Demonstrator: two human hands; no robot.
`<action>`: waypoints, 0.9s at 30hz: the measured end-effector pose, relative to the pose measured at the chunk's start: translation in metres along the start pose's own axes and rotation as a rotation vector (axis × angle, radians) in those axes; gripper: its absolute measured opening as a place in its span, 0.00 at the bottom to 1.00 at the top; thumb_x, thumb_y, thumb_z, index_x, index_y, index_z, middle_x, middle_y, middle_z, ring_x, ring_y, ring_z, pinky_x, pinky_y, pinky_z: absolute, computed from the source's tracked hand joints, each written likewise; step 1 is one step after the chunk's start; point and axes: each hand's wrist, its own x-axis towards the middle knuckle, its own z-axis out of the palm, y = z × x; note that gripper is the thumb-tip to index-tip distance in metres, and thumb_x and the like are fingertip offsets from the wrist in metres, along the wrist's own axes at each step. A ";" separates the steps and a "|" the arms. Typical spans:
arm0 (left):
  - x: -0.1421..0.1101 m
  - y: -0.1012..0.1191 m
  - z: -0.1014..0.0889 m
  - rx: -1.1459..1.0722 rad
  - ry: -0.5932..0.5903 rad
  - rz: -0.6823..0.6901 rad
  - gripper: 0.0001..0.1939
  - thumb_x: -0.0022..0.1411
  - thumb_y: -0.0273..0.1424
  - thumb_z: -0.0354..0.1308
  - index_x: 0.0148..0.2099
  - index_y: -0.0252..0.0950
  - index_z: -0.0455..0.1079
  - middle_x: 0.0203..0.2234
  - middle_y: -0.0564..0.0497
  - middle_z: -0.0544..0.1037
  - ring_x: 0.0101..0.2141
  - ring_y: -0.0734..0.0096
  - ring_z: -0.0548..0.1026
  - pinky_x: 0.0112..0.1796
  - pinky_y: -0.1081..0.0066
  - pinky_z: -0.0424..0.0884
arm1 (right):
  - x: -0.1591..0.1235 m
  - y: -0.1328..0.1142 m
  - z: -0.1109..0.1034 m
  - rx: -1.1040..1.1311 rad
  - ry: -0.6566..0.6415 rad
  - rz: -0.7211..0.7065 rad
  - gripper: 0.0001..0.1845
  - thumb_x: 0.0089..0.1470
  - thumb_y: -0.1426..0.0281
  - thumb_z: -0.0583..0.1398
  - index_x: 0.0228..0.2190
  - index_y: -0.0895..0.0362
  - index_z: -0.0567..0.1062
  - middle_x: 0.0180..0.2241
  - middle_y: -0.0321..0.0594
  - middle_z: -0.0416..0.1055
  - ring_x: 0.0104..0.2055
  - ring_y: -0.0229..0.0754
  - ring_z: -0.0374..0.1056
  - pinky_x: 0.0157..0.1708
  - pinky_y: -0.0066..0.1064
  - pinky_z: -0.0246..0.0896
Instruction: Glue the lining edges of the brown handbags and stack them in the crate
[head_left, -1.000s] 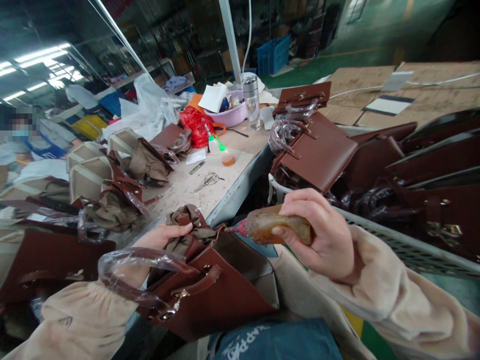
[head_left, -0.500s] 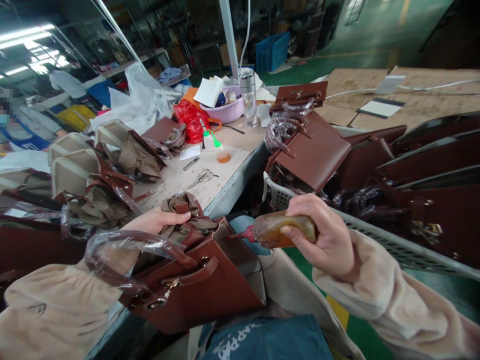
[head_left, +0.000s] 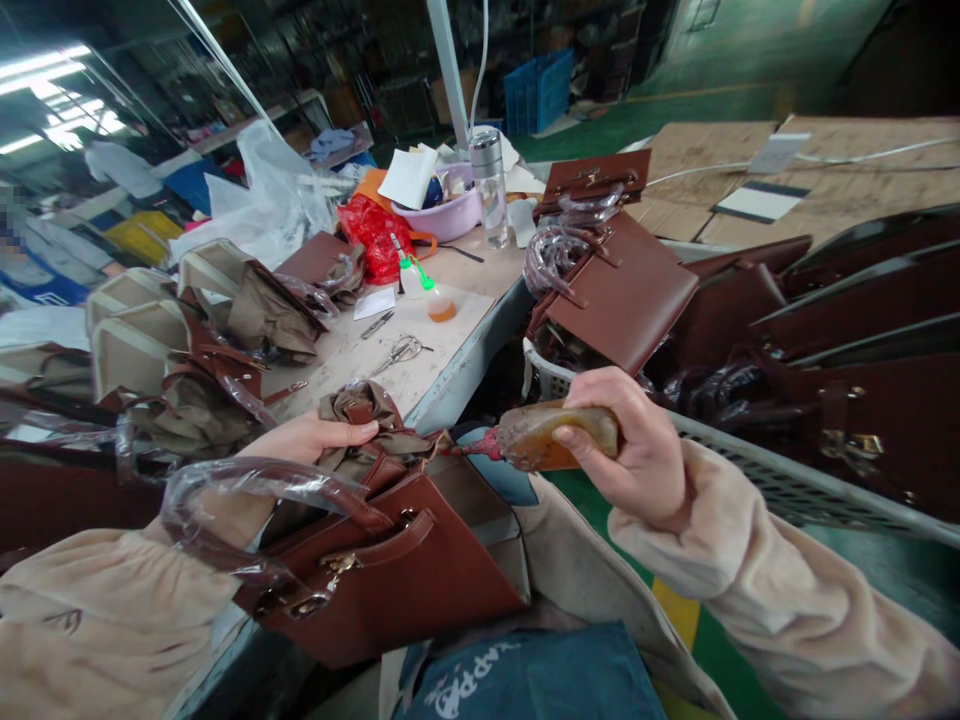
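Observation:
A brown handbag [head_left: 420, 570] with plastic-wrapped handles and gold-coloured clasps lies tilted in front of me. My left hand [head_left: 330, 437] reaches past its handle and grips the bunched brown lining [head_left: 360, 405], thumb on top. The fingers beneath are hidden. In my right hand [head_left: 630, 440] is a squeeze bottle [head_left: 555, 437] of amber liquid, held almost level. Its reddish nozzle points left, with the thin tip at the upper edge of the bag's open side; whether it touches cannot be made out.
Scissors [head_left: 403, 348], a small bottle with amber liquid [head_left: 440, 303] and a clear flask [head_left: 491, 190] stand or lie on the table [head_left: 330, 375]. Unfinished bags [head_left: 142, 340] crowd the left. A grey basket [head_left: 750, 480] of brown bags is at the right.
My right hand has moved the bottle left and slightly up, bringing its nozzle to the bag's edge. My left hand keeps its grip on the lining.

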 end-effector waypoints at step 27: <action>0.004 0.007 0.005 -0.048 0.001 -0.077 0.20 0.42 0.33 0.75 0.38 0.32 0.77 0.26 0.52 0.81 0.25 0.68 0.78 0.28 0.73 0.76 | -0.011 0.003 -0.012 -0.013 -0.035 0.031 0.05 0.55 0.68 0.62 0.33 0.55 0.72 0.32 0.41 0.70 0.36 0.45 0.68 0.36 0.38 0.67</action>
